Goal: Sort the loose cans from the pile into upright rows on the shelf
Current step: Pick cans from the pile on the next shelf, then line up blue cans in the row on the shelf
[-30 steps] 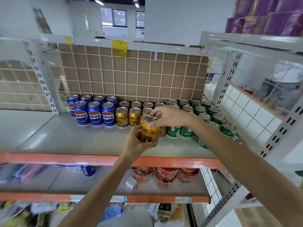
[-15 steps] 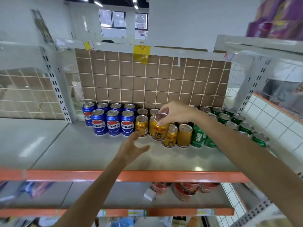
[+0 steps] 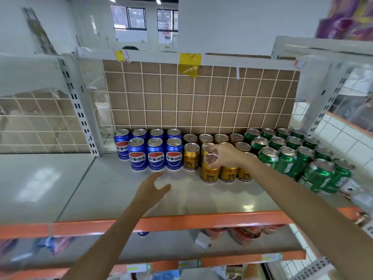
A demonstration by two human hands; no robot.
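One gold can (image 3: 210, 169) is shown upright at the front of the gold block on the shelf (image 3: 113, 190), its rim pinched from above by the fingertips of the right hand (image 3: 226, 156); whether the base is fully seated on the shelf cannot be told. It is placed just beside two more front-row gold cans (image 3: 228, 173) on its right, with further gold cans standing behind it. The left hand (image 3: 150, 188) is held over bare shelf in front of the blue cans (image 3: 155, 158), fingers spread and relaxed, nothing grasped. A tip-over is judged the main risk: if the fingertips are lifted off at an angle, or the rim is dragged sideways on release, the can could be rocked against its close neighbours and several could be knocked down. The right forearm is also stretched low beside the green cans (image 3: 286, 164), where the nearest ones at the right end appear tilted and loosely packed, so a careless withdrawal could topple them. The shelf serves as the container: blue cans in upright rows at the left, gold cans in the middle, green cans at the right, all backed by a brown gridded panel (image 3: 201, 102). Blurred goods are seen on the lower shelf (image 3: 181, 247).
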